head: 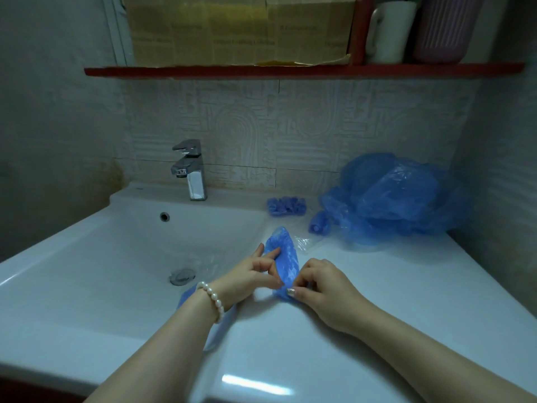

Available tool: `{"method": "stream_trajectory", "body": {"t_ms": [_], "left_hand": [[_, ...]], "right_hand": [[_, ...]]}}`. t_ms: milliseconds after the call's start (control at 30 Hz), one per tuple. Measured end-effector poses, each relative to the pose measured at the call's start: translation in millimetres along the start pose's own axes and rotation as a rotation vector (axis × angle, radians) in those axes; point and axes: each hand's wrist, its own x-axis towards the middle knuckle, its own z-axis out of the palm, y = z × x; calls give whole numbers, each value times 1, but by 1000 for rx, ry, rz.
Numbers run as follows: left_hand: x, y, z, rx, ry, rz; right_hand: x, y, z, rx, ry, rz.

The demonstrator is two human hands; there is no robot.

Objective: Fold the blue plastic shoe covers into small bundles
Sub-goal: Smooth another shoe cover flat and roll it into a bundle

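A blue shoe cover [283, 261] lies on the white tabletop [392, 286] right at the edge of the sink basin [116, 257], partly flattened and pointing away from the person. The left hand [250, 276] rests on its left side; one finger lies stretched along the plastic while thumb and another finger curl and pinch the cover's near left edge. The right hand [325, 286] has its grip closed on the near end of the same cover, fingertips curled in and pinching the plastic, painted nails showing. A pearl bracelet [211, 299] circles the left wrist.

Under the left forearm another sheet of blue plastic [223, 318] lies across the basin's rim, most of it hidden by the arm; it looks like a further shoe cover, though the view is too blocked to be sure.

Further back on the tabletop, near the wall, sits a row of folded blue bundles [286, 205], and just right of it a single rolled bundle [319, 223]. Beside that roll, touching it or nearly so, is a loose heap of unfolded blue shoe covers [398, 196] piled against the corner. A scrap of clear plastic [306, 241] lies between the cover in hand and the rolled bundle.

A chrome tap [190, 170] stands behind the basin, with the drain [181, 276] just left of the left hand. Above, a red shelf [290, 70] carries cardboard [238, 30], a white mug [390, 32] and a ribbed pink container [444, 27].
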Motion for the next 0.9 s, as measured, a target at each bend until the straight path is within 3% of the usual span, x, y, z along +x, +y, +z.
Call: {"method": "stream_trajectory", "body": {"t_ms": [200,267,400,500,633,800,900], "left_hand": [[-2,-1,-2,29,1,-8],[-2,0,-2,65,2,0],[1,-2,-2,115,6,11],[1,-4,-2,130,1,10],[-2,-2,-2,121,-19,8],[-4,-1,-1,167,-52,9],[-1,-5,-2,204,-22,16]], "right_hand": [[4,-7,0,-102,-104,50],[3,-7,2,-95,-54,43],[-4,3,-2,160,86,-25],[-8,9,-6,54,34,-129],[-3,6,-1,-56,108,-161],[6,-2,3,-216,30,48],[6,-2,4,-152,62,81]]}}
